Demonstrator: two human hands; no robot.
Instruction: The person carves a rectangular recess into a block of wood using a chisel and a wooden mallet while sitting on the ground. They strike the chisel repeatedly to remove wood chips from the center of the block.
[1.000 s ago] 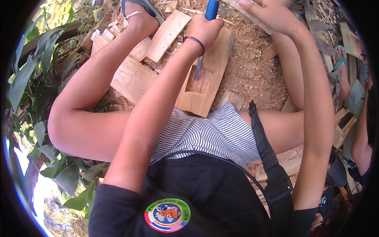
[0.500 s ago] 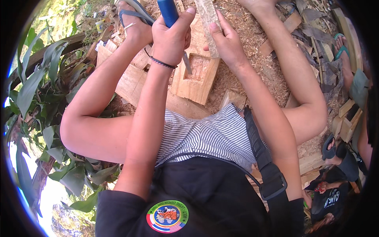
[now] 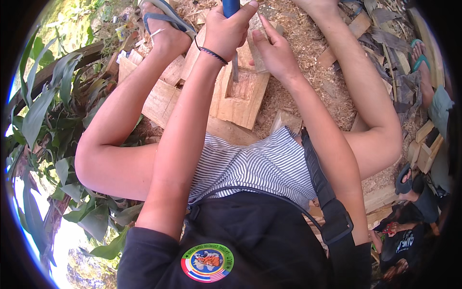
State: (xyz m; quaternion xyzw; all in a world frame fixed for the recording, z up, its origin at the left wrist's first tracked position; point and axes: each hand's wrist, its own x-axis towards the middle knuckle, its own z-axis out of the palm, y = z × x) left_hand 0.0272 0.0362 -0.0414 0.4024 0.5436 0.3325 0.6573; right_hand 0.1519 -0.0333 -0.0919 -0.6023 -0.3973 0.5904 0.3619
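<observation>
My left hand point(image 3: 228, 31) is closed around the blue handle of a chisel point(image 3: 235, 70). Its metal blade points down into a rectangular recess cut in a pale wooden block point(image 3: 239, 114), at the recess's far left side. Beside it my right hand point(image 3: 279, 58) grips a rough wooden stick point(image 3: 259, 55), with the thumb along it and a fingertip showing at its left edge. The stick stands over the far right part of the block; its upper part is partly hidden by my left hand.
Boards and wood offcuts point(image 3: 159, 102) lie left of the block, and wood shavings point(image 3: 308, 67) cover the ground. My bent legs frame the work. Leafy plants point(image 3: 41, 108) crowd the left. At the right are another person's sandalled foot point(image 3: 420, 58) and several wood pieces point(image 3: 426, 147).
My left hand has moved right with the chisel, whose blade now stands more upright at the recess. The wooden stick has dropped lower and my two hands are closer together.
</observation>
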